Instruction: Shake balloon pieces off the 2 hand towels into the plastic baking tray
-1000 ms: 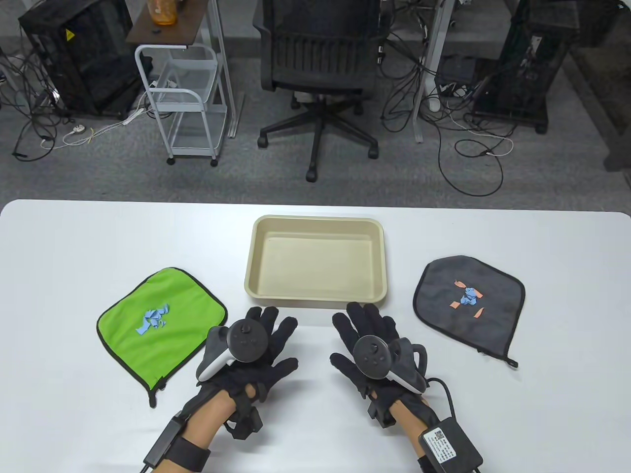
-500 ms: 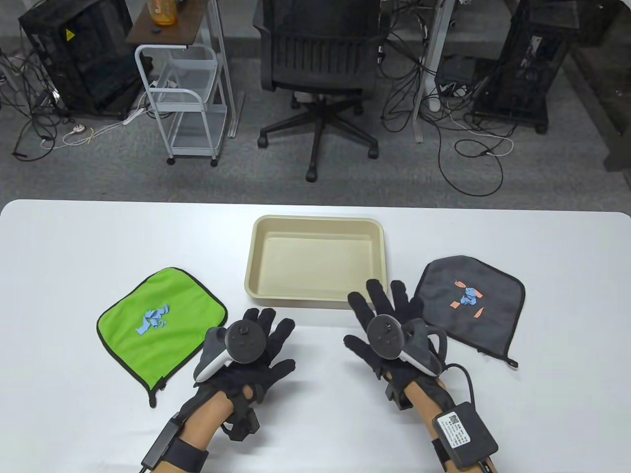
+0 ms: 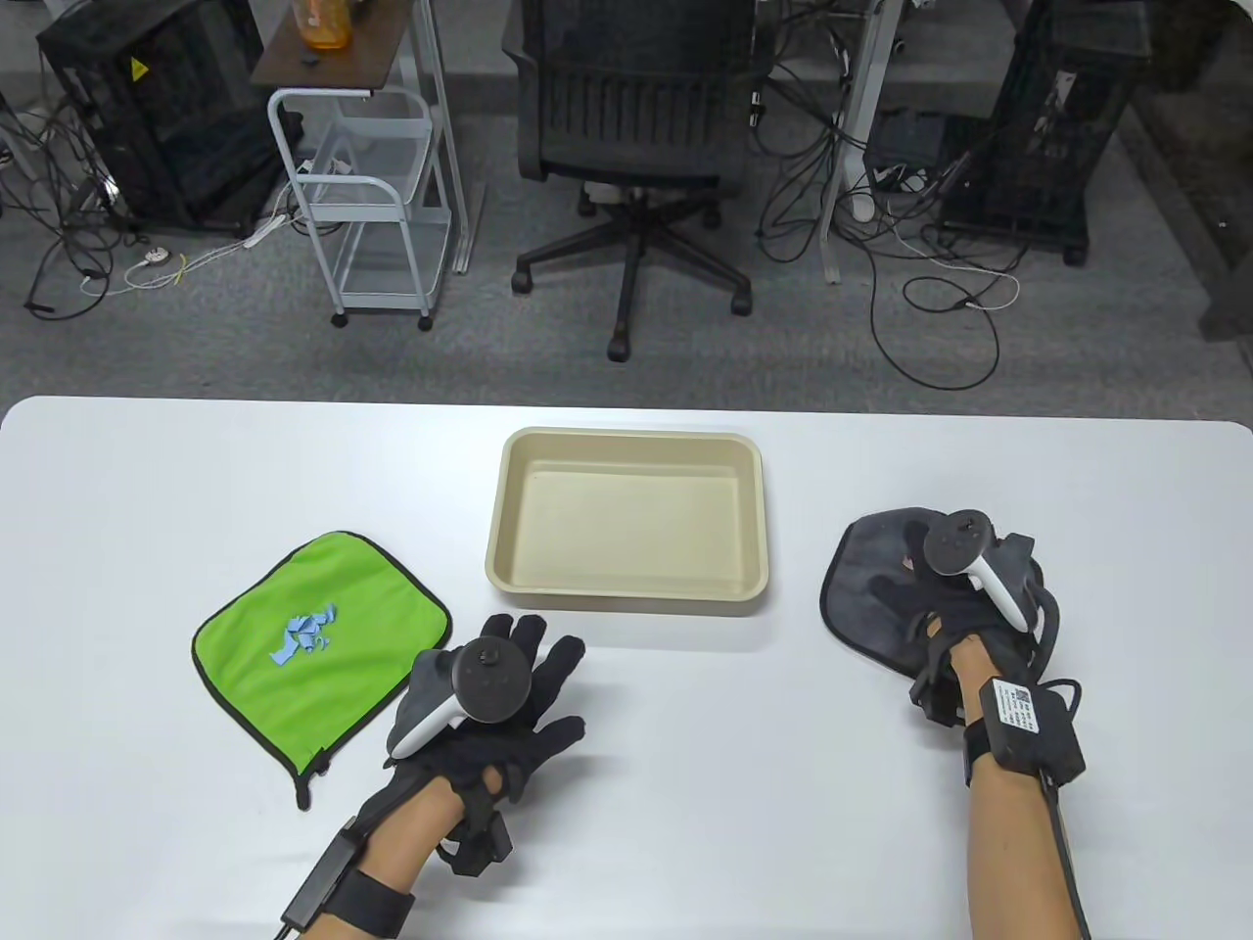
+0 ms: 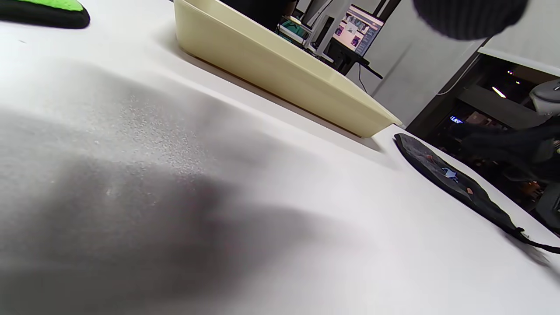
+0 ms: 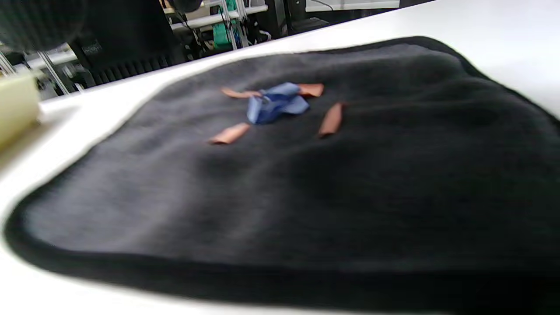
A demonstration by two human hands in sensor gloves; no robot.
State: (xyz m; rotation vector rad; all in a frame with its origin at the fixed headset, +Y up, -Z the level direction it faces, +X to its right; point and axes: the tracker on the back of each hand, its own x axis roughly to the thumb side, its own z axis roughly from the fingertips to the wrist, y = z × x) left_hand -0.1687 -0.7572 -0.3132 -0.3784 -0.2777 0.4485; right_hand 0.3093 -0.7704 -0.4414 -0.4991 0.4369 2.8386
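A beige plastic tray (image 3: 626, 590) stands empty at the table's middle. Left of it lies a green towel (image 3: 362, 597) carrying blue balloon pieces (image 3: 303, 634). My left hand (image 3: 509, 676) rests flat on the table beside that towel, fingers spread. To the tray's right lies a grey towel (image 3: 861, 597), and my right hand (image 3: 940, 592) is over its middle with the thumb stretched out to the left, hiding the pieces from above. The right wrist view shows this grey towel (image 5: 306, 188) lying flat with blue and orange pieces (image 5: 275, 105) on it and nothing gripped.
The white table (image 3: 685, 783) ends just behind the tray; beyond it stand an office chair (image 3: 631, 127), a white cart (image 3: 362, 196) and floor cables. In the left wrist view, the tray's side wall (image 4: 280, 74) and the grey towel's edge (image 4: 455, 183) show.
My right hand has moved right and forward from the table's middle to above the grey towel, now covering its pieces. The left hand and both towels have stayed put.
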